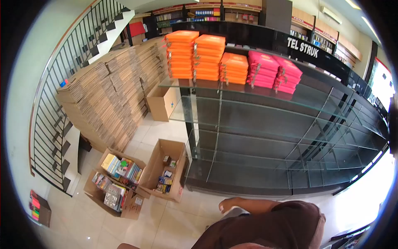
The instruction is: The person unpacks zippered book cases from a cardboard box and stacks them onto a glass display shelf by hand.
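Note:
My right hand (pixel 226 205) is in front of my body, below the glass shelf unit (pixel 248 169). Its fingers look curled, and a whitish thing (pixel 236 212) shows just under it; what that is I cannot make out. The dark brown sleeve (pixel 304 216) covers my upper arm. Only a brown sliver shows at the bottom edge left of my body, and my left hand is not visible. On the top shelf stand stacks of orange folded packs (pixel 180 56) and pink packs (pixel 262 68).
Open cartons with books (pixel 120 167) and small boxes (pixel 165 180) sit on the tiled floor at left. Behind them rise tall piles of flattened cardboard (pixel 101 93) and an upright carton (pixel 161 103). A staircase railing (pixel 45 137) runs along the left wall.

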Tool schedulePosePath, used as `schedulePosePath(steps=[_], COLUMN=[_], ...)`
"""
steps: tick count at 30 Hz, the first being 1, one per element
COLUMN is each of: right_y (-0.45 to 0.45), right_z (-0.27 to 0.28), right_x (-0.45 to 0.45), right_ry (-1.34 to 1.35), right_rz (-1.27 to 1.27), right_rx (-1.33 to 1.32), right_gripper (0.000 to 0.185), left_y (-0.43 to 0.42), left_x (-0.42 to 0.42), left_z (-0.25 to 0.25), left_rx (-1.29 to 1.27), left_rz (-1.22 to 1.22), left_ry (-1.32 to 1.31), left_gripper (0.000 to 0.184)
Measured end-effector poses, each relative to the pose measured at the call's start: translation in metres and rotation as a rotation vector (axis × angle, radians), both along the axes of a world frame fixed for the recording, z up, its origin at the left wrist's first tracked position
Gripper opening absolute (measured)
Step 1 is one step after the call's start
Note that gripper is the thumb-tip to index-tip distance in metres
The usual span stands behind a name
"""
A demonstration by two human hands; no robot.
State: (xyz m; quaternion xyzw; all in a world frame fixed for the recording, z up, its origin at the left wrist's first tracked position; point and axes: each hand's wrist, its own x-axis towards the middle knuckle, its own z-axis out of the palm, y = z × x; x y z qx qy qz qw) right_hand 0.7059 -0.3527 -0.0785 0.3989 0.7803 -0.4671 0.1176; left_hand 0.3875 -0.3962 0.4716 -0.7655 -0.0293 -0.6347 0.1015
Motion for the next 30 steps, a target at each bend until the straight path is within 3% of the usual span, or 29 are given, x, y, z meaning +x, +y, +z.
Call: schedulePosePath(steps=[2, 5, 7, 10, 16, 28, 30], right_y=[0.003, 0.006, 0.007, 0.000, 0.043, 0.240, 0.262], right_z=[0.003, -0.022, -0.032, -0.041, -0.055, -0.067, -0.061], right_x=[-0.002, 0.030, 0.044, 0.067, 0.041, -0.137, -0.155], right_ry=[-0.101, -0.181, -0.535, -0.658, -0.507, -0.036, -0.064], right_rz=[-0.240, -0.256, -0.317, -0.352, -0.401, -0.288, -0.307], right_rx=[-0.264, -0.221, -0.321, -0.417, -0.425, -0.402, -0.377], right_gripper=[0.039, 0.040, 0.037, 0.035, 0.032, 0.032, 0.033], left_y=[0.008, 0.024, 0.033, 0.048, 0.094, 0.208, 0.223], left_x=[-0.011, -0.023, -0.033, -0.047, -0.072, -0.137, -0.147], left_z=[-0.002, -0.008, -0.009, -0.010, -0.013, -0.002, -0.002], left_rx=[-0.010, -0.015, -0.018, -0.036, -0.039, -0.037, -0.038], left_rz=[-0.003, -0.022, -0.020, 0.009, 0.060, 0.237, 0.266], left_ry=[-0.005, -0.020, -0.011, -0.008, -0.001, -0.005, -0.001], left_gripper=[0.042, 0.042, 0.041, 0.041, 0.040, 0.038, 0.037])
